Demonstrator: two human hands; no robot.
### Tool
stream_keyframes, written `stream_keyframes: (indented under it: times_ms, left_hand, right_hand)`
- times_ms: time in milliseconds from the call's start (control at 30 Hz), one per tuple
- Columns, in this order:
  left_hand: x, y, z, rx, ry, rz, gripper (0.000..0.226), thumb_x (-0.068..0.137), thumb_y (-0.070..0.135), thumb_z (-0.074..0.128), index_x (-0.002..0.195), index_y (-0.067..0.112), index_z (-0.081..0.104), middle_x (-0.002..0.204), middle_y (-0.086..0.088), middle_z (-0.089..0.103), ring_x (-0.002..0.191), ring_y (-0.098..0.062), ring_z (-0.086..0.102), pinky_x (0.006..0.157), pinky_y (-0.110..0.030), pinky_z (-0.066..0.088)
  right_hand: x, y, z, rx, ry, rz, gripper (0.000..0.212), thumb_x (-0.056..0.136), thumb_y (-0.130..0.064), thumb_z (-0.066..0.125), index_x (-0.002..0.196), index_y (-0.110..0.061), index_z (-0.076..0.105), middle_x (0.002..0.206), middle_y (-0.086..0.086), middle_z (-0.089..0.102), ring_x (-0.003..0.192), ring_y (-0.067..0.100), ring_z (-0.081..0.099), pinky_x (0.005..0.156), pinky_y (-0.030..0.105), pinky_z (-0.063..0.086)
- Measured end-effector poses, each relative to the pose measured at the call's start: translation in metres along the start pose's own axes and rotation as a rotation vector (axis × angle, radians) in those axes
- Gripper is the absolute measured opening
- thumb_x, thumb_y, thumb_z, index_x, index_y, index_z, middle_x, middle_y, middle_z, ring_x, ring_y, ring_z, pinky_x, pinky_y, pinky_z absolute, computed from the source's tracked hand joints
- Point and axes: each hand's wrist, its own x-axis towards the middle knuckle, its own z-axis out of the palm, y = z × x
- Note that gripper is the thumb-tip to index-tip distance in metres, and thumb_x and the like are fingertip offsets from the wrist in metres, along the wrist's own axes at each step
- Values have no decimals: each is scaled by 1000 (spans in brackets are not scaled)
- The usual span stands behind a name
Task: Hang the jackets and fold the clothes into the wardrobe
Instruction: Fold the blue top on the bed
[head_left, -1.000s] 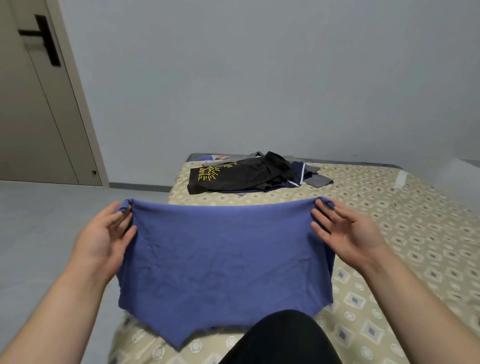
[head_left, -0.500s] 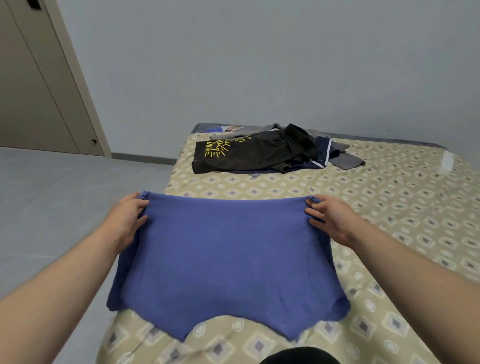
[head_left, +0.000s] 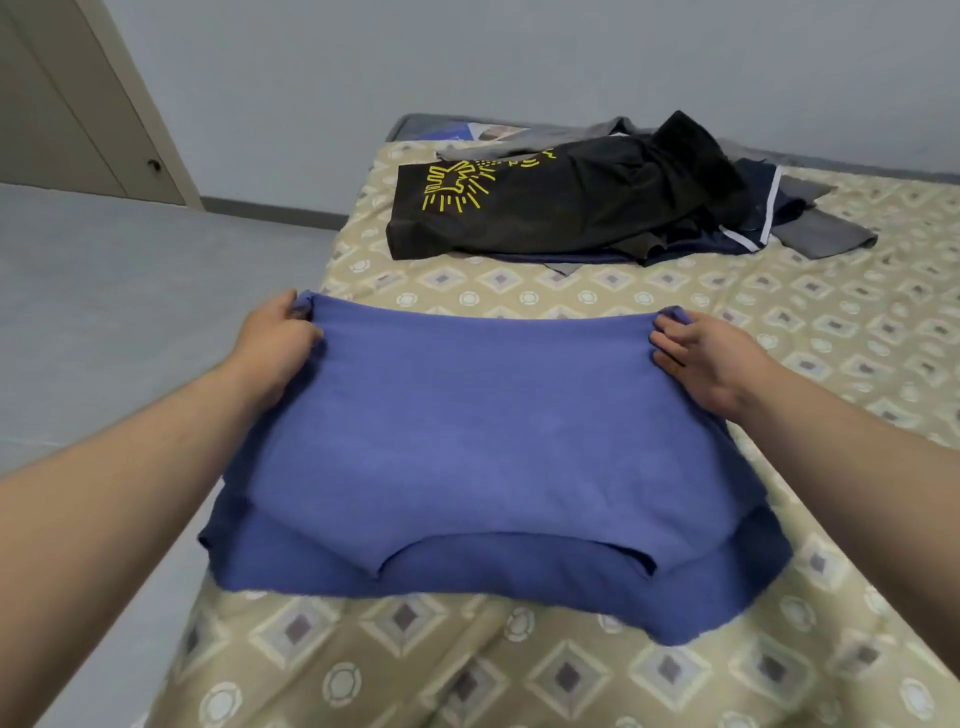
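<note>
A blue garment (head_left: 488, 457) lies on the patterned bed, folded over itself so that a lower layer shows along its near edge. My left hand (head_left: 275, 345) pinches its far left corner. My right hand (head_left: 701, 358) holds the far right corner, with the fingers curled over the fold. Both hands sit low, at the level of the mattress.
A pile of clothes (head_left: 582, 202) lies at the far end of the bed (head_left: 779, 338): a black shirt with a yellow print on top, with navy and grey pieces under it. Grey floor (head_left: 130, 291) runs along the left. A beige door (head_left: 67, 114) stands at the far left.
Both hands have carried the garment's top edge forward and down onto the bed. The cloth has gone from hanging in the air to lying doubled over itself.
</note>
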Motion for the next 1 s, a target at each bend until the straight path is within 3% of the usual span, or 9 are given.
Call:
stream_keyframes:
  times_ms: [167, 267, 400, 500, 667, 733, 800, 900, 1000]
  left_hand:
    - [-26, -6, -4, 9, -99, 161, 40, 80, 6, 58, 112, 30, 55, 113, 18, 66, 102, -2, 61, 93, -32, 46]
    - [-75, -29, -25, 40, 170, -15, 53, 85, 21, 65, 136, 20, 51, 119, 3, 62, 110, -16, 57, 90, -32, 43]
    - [-143, -71, -58, -189, 86, -317, 24, 79, 29, 64, 87, 6, 65, 69, -8, 61, 66, -23, 51, 57, -34, 34]
    - [-182, -83, -71, -196, 62, -350, 14, 91, 17, 63, 89, 3, 64, 75, -13, 63, 64, -25, 55, 63, -33, 41]
    - [-200, -58, -67, -464, 63, -427, 8, 95, 7, 53, 92, 9, 60, 76, -8, 62, 60, -13, 60, 51, -20, 54]
    - [-206, -48, -59, -634, 44, -500, 10, 98, 7, 50, 99, 6, 59, 88, -10, 63, 76, -17, 62, 73, -27, 60]
    - [-213, -43, -51, -637, -12, -527, 11, 99, 7, 49, 103, 6, 59, 95, -12, 65, 79, -22, 66, 91, -39, 49]
    - [-224, -40, -40, -546, -45, -535, 19, 98, 9, 53, 117, 9, 56, 97, -9, 67, 83, -24, 66, 86, -40, 50]
    - [-226, -39, -36, -509, -59, -532, 25, 97, 11, 57, 122, 12, 54, 100, -10, 69, 87, -24, 66, 65, -34, 60]
  right_hand:
    - [-21, 6, -8, 108, 73, -78, 67, 95, -4, 50, 154, -23, 24, 120, 1, 52, 112, 18, 57, 100, 30, 46]
    - [-66, 33, -34, 214, 253, -8, 11, 96, -13, 52, 106, -13, 57, 84, 1, 57, 78, 16, 59, 67, 21, 53]
    - [-145, 71, -67, 334, 391, 120, 19, 97, -18, 52, 80, -13, 57, 65, -1, 63, 55, 9, 63, 53, 18, 53]
    - [-193, 89, -68, 308, 409, 138, 16, 97, -14, 54, 82, -10, 60, 59, -3, 66, 68, 13, 64, 55, 20, 58]
    - [-219, 96, -47, 259, 216, 260, 10, 95, -20, 62, 98, -12, 67, 88, 5, 70, 82, 21, 63, 77, 33, 55]
    - [-216, 92, -37, 254, 145, 282, 10, 95, -18, 62, 101, -11, 67, 89, 6, 72, 87, 22, 64, 86, 35, 52]
    - [-213, 92, -27, 256, 107, 324, 8, 95, -14, 61, 100, -9, 66, 87, 7, 68, 80, 20, 61, 77, 29, 54]
    - [-211, 101, -17, 120, 219, 330, 12, 93, -11, 64, 81, -8, 61, 66, 7, 58, 54, 15, 46, 40, 22, 41]
    - [-217, 109, -7, -146, 309, 253, 21, 84, -18, 73, 74, -7, 58, 62, 8, 55, 54, 20, 45, 47, 26, 36]
